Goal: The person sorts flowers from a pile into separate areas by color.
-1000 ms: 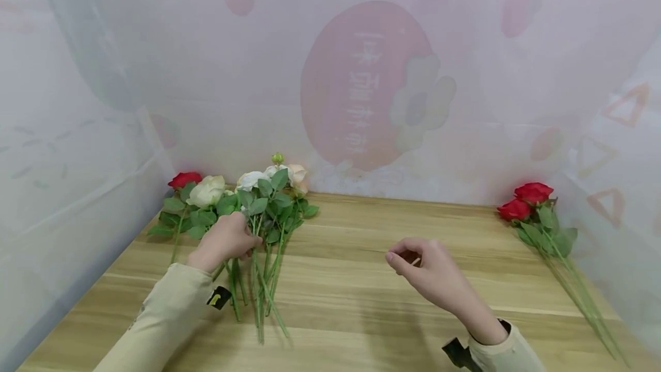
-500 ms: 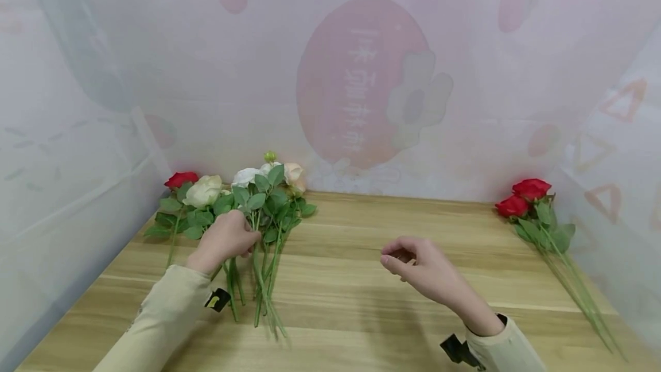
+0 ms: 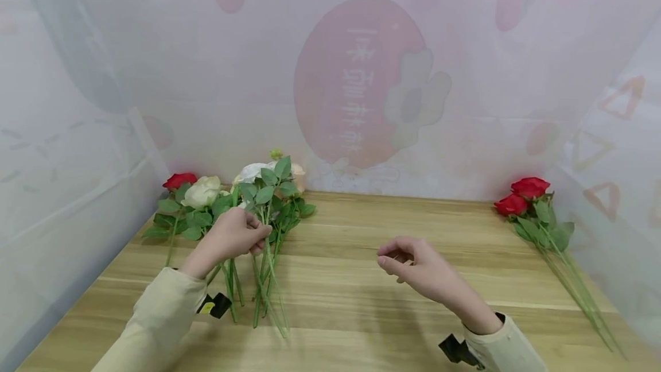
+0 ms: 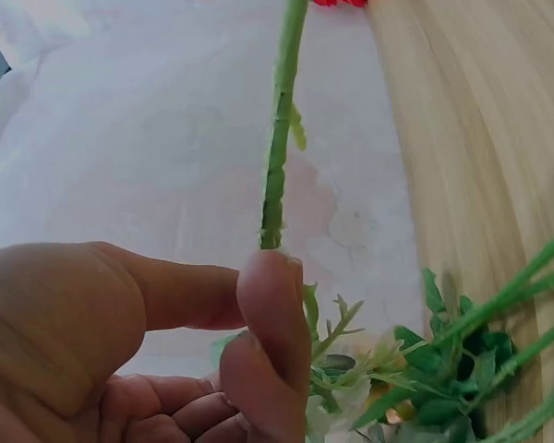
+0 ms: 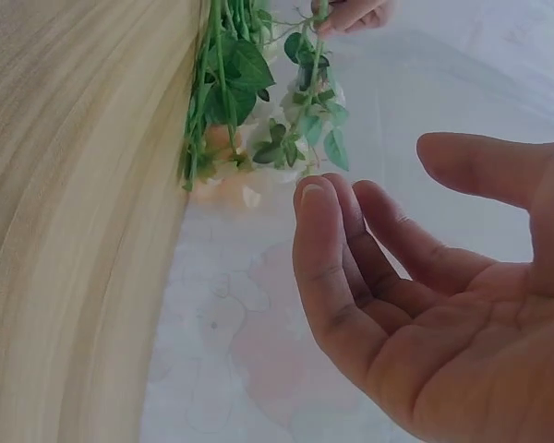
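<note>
My left hand (image 3: 238,235) pinches the green stem (image 4: 277,157) of a flower between thumb and forefinger. Leaves (image 3: 265,194) spread just above that grip, and a white bloom (image 3: 252,173) shows behind them; which bloom tops the held stem is partly hidden. Under and beside the hand lie more stems, with a cream rose (image 3: 203,191), a red rose (image 3: 179,181) and a peach bloom (image 3: 298,175). Over the middle of the table hovers my right hand (image 3: 426,270), its fingers loosely bent and nothing in them, as the right wrist view also shows.
Two long-stemmed red roses (image 3: 529,187) lie at the table's right side. A pale printed cloth (image 3: 465,148) rises behind the wooden table (image 3: 335,286) and along both sides. One green bud (image 3: 276,154) sticks up at the back of the left pile.
The left hand has shifted slightly right, and the pinched stem with its leaves has moved away from the stems beneath. The right hand has stayed nearly still.
</note>
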Action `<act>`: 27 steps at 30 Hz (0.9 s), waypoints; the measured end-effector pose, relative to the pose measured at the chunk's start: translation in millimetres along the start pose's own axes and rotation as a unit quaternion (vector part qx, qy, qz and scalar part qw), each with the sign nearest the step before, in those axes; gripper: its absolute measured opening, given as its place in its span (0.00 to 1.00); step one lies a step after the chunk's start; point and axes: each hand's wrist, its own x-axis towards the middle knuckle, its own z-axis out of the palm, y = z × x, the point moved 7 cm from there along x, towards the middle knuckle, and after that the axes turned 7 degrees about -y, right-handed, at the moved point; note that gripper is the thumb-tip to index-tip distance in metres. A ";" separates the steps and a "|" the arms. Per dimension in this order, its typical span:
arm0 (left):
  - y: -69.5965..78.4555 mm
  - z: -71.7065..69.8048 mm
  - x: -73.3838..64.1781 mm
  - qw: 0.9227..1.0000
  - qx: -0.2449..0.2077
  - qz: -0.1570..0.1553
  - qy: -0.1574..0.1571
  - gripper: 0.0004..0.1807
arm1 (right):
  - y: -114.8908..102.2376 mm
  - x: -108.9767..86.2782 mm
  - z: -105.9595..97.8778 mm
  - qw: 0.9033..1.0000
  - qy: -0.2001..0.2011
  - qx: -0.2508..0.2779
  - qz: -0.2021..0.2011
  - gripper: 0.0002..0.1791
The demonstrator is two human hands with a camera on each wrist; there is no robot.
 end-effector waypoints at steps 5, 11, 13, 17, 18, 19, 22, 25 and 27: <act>12.6 5.1 -5.5 0.999 -0.033 0.009 -0.012 0.14 | -1.5 0.5 1.8 1.000 -0.006 0.006 -0.007 0.16; 27.7 19.7 -8.2 0.996 -0.075 0.041 -0.011 0.14 | 1.4 2.5 14.3 0.997 -0.032 0.074 0.009 0.16; 32.2 27.5 -8.4 0.995 -0.088 0.049 -0.004 0.14 | 1.6 3.3 23.0 0.992 -0.053 0.117 0.014 0.17; 41.2 45.5 -8.4 0.990 -0.124 0.069 0.010 0.14 | -0.7 4.2 39.9 0.981 -0.074 0.181 0.017 0.18; 43.9 50.1 -8.5 0.988 -0.134 0.077 0.013 0.14 | -0.7 4.6 42.9 0.979 -0.074 0.191 0.019 0.18; 46.4 54.5 -8.7 0.986 -0.145 0.085 0.013 0.14 | -0.9 4.8 45.6 0.977 -0.073 0.199 0.020 0.18; 53.0 67.8 -10.1 0.979 -0.172 0.106 0.014 0.13 | -0.8 5.2 51.8 0.973 -0.072 0.217 0.024 0.17; 58.8 78.7 -13.3 0.973 -0.192 0.124 0.008 0.13 | -0.3 5.4 58.0 0.971 -0.076 0.224 0.028 0.17; 62.1 83.9 -15.7 0.971 -0.200 0.133 0.006 0.13 | -0.3 5.4 62.5 0.971 -0.080 0.222 0.029 0.17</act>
